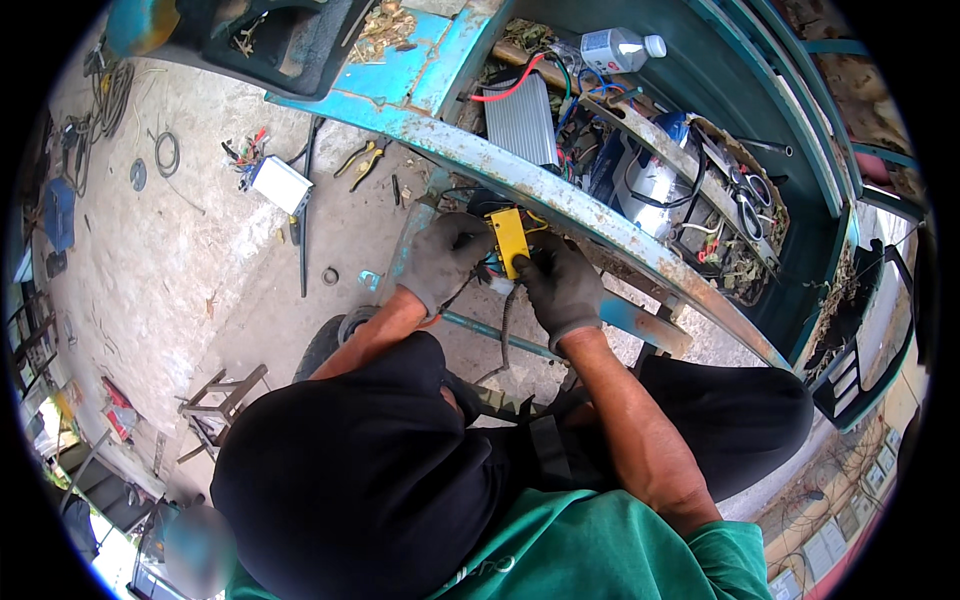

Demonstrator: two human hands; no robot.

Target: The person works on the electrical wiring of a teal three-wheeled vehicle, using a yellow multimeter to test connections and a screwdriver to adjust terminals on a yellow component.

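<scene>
A small yellow box [508, 235] sits below a rusty teal metal rail [630, 220], with wires and a dark cable hanging beneath it. My right hand [558, 285], in a dark grey glove, grips the box with its thumb on the lower end. My left hand [445, 260], gloved the same way, is closed at the box's left side among the wires; what its fingers hold is hidden.
Above lie a finned silver unit [520, 120], plastic bottle [610, 48], scissors [750, 200] and wires inside the teal body. Pliers [362, 162] and a white box with wires [282, 182] lie on the concrete floor [170, 260]. A small stool [225, 400] stands at lower left.
</scene>
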